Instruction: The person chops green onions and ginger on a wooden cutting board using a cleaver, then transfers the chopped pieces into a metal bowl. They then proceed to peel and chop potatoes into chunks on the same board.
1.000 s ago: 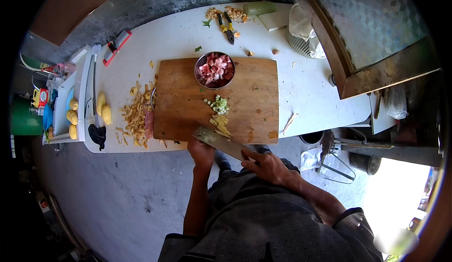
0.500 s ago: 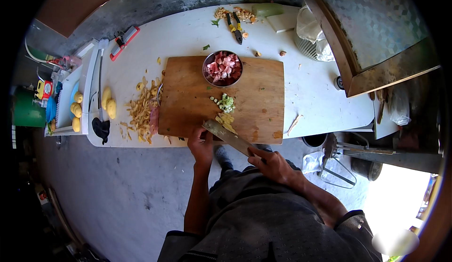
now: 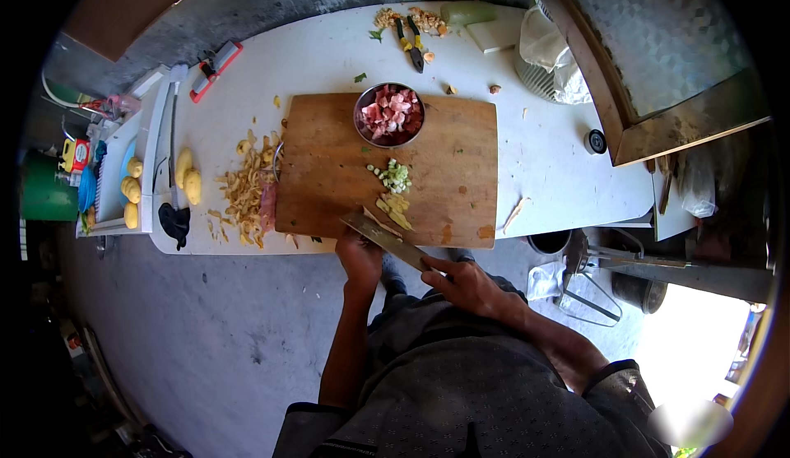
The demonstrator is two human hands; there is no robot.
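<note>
The knife is gripped by the right hand; the grip of the left hand cannot be told.

The left hand is partly hidden by the cleaver, so anything it grips cannot be told. The right hand conceals the cleaver's handle. The patterned glass panel is cut off by the view's top edge.
</note>
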